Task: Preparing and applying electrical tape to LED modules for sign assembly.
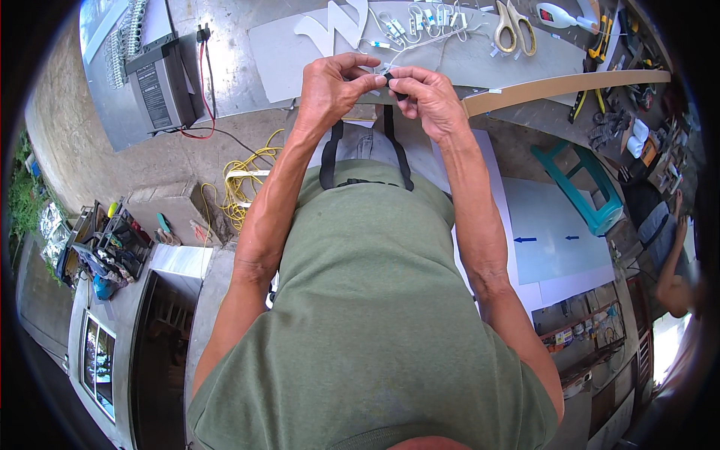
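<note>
My left hand and my right hand meet in front of me at the near edge of a metal workbench. Together their fingertips pinch a small black piece, which looks like tape or a small connector; I cannot tell which. A thin white wire runs from near my fingers up to a string of small white light modules lying on the bench. A white cut-out letter lies just beyond my left hand.
Yellow-handled scissors and hand tools lie at the bench's far right. A grey power unit with red and black leads sits on the left. Below are a coiled yellow cable, a teal stool, white sheets and another person's arm.
</note>
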The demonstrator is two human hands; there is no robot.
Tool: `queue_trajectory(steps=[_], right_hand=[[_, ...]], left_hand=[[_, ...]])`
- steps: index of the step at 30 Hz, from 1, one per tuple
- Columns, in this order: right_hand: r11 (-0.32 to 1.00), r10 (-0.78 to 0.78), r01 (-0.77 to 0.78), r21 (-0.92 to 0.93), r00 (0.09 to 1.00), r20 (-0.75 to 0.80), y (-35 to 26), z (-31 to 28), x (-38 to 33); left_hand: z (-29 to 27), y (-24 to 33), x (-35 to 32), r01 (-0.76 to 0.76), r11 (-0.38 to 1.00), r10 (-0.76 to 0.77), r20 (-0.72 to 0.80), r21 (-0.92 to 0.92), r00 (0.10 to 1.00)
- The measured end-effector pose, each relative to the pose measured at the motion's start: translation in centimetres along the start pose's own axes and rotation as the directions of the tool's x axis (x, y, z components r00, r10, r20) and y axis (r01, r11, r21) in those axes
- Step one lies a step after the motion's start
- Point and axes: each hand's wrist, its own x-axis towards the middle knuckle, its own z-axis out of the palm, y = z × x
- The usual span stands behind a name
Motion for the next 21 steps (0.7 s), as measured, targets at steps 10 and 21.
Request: queue_trajectory(steps=[10,21], right_hand=[[0.989,-0.029,0.027,-0.148,1.0,-0.01,-0.8,0.3,-0.5],[0.972,-0.059,0.076,-0.223,0.995,0.082,-0.5,0.0,-1.0]], left_hand=[[-0.7,0.5,0.4,0.046,0.994,-0.054,0.082,0.098,0.995],[-1.1,1.0,0.7,0.037,0.99,-0.051,0.099,0.135,0.994]])
